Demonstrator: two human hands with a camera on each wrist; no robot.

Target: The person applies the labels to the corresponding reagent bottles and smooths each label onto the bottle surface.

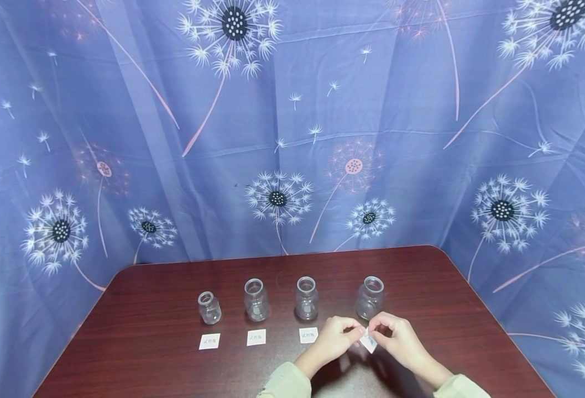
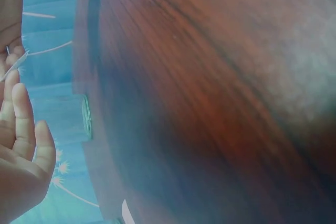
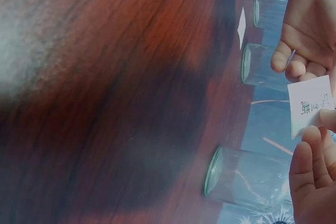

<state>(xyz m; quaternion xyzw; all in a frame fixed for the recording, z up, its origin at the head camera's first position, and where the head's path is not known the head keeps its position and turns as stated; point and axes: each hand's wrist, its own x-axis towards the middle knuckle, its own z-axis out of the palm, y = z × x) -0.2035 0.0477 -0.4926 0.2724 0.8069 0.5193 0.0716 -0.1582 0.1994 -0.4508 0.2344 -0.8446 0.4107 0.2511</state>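
Low over the table's right part, both hands meet at a small white paper label (image 1: 369,341) with printed characters. My right hand (image 1: 399,340) pinches it between thumb and fingers; the printed face (image 3: 310,103) shows in the right wrist view. My left hand (image 1: 336,337) is at the label's other edge, thumb and fingertips drawn together on it. A thin pale strip (image 3: 291,57) sticks out between the left hand's fingers in that view; what it is I cannot tell. Just behind the hands stands an open glass jar (image 1: 370,298), its base partly close to the fingers.
To the left, more open glass jars stand in a row: a small one (image 1: 209,308), a taller one (image 1: 256,300) and another (image 1: 306,299). In front of each lies a white label, such as the leftmost label (image 1: 209,341). A patterned blue curtain (image 1: 272,138) surrounds the brown table (image 1: 153,309).
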